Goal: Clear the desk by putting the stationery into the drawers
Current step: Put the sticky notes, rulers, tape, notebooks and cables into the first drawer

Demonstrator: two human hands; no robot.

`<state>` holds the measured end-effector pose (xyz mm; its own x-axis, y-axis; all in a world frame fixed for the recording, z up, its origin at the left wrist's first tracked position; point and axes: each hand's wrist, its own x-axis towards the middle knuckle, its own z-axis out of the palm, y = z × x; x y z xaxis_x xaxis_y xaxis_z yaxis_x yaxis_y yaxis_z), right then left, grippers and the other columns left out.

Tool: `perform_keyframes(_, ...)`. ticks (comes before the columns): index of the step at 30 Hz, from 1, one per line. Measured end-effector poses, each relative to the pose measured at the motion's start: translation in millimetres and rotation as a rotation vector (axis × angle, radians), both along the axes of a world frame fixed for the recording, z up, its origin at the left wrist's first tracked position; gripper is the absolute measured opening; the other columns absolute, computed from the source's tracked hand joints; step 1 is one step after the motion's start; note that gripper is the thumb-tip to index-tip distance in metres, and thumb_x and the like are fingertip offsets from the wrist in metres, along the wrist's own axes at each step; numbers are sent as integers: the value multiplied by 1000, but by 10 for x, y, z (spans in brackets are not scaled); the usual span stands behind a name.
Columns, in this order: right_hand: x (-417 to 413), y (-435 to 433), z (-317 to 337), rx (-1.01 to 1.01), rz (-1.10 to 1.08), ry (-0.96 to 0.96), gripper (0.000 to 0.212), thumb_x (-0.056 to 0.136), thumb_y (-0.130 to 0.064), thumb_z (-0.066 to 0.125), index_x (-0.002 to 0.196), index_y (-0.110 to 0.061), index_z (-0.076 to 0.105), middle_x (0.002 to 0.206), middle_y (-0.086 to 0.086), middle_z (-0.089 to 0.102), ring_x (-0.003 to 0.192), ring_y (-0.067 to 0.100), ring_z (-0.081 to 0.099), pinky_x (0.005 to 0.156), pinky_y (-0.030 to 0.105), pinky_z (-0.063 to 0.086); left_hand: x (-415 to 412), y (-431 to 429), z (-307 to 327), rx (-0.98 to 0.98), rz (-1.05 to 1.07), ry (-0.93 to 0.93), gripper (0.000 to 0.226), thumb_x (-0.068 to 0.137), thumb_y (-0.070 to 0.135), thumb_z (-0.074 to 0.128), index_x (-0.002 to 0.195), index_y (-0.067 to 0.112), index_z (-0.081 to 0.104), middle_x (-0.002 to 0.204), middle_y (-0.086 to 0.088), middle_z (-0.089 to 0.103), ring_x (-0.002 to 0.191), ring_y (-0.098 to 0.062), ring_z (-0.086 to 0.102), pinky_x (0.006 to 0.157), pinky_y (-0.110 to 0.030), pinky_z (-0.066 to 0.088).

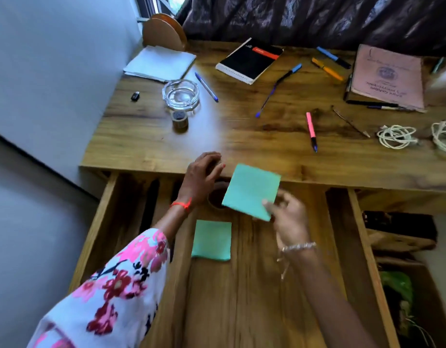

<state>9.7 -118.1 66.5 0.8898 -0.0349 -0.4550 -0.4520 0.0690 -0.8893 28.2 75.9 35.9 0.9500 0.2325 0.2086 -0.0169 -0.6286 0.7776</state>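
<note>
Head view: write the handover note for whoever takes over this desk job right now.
Left hand: holds nothing, fingers at the front edge of the wooden desk.
Right hand: pinches a green square sticky-note pad by its corner, above the open wooden drawer.
Done: a second green square pad lies flat in that drawer, near a brown tape roll.
Left, all on the desk: pink highlighter, blue ballpoint pen, orange marker, blue marker, black spiral notebook, pink booklet, white paper sheets.
</note>
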Motion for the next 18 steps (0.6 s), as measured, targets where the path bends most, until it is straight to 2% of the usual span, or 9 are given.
perform_keyframes(3, -636, -55, -284, -101, 209, 71, 27, 77, 11, 62, 96, -8, 59, 96, 11, 64, 84, 22, 62, 60, 15, 54, -659, -61, -32, -108, 39, 27, 27, 85, 19, 58, 107, 5, 66, 112, -7, 65, 105, -9, 58, 94, -19, 43)
perform_keyframes(5, -954, -87, -443, -144, 323, 111, 25, 75, 11, 64, 81, -12, 60, 88, 8, 65, 78, 19, 62, 61, 16, 53, -1140, -92, -91, -133, 73, 82, 22, 85, 16, 60, 105, 8, 67, 109, -5, 67, 101, -2, 59, 89, -9, 42)
perform_keyframes(7, -1190, -101, -580, -205, 384, 130, 31, 74, 10, 66, 72, -20, 58, 78, 2, 65, 74, 17, 61, 58, 14, 51, -1593, -129, -161, -136, 131, 171, 20, 86, 9, 62, 105, 10, 68, 106, -3, 68, 96, -1, 60, 82, -2, 41)
perform_keyframes(9, -1341, -101, -702, -267, 411, 144, 34, 73, 9, 68, 66, -23, 57, 70, -3, 62, 75, 19, 59, 56, 13, 49, -1974, -184, -223, -173, 202, 264, 23, 85, 7, 62, 107, 11, 68, 105, -1, 68, 97, -7, 62, 81, -2, 42)
perform_keyframes(10, -1399, -95, -751, -303, 423, 154, 33, 72, 8, 68, 65, -23, 56, 70, -3, 62, 76, 19, 59, 60, 17, 50, -2130, -218, -244, -191, 232, 300, 25, 85, 7, 61, 109, 11, 66, 106, -1, 68, 99, -9, 62, 82, -4, 44)
perform_keyframes(12, -1490, -63, -820, -373, 440, 173, 25, 71, 4, 71, 69, -17, 58, 76, 4, 62, 78, 18, 58, 72, 28, 53, -2348, -286, -271, -201, 271, 369, 31, 85, 6, 62, 115, 9, 63, 113, -4, 66, 104, -9, 58, 86, -11, 44)
perform_keyframes(13, -1520, -40, -847, -401, 451, 175, 20, 71, 3, 72, 75, -13, 60, 80, 6, 62, 79, 18, 57, 74, 30, 52, -2414, -316, -287, -190, 270, 402, 34, 84, 6, 62, 118, 8, 61, 118, -5, 64, 107, -8, 56, 89, -14, 43)
perform_keyframes(16, -1588, 40, -876, -467, 517, 144, 23, 73, -1, 72, 95, -2, 63, 84, 5, 58, 81, 16, 54, 66, 19, 45, -2528, -377, -358, -104, 164, 502, 47, 83, 8, 65, 128, 10, 52, 135, -4, 52, 123, -13, 49, 99, -20, 36)
perform_keyframes(18, -1600, 101, -882, -501, 518, 128, 25, 76, -2, 70, 99, 1, 62, 84, 5, 56, 78, 15, 52, 60, 15, 40, -2549, -395, -410, -47, 64, 578, 59, 83, 11, 65, 137, 13, 41, 146, 0, 38, 133, -13, 38, 107, -22, 30)
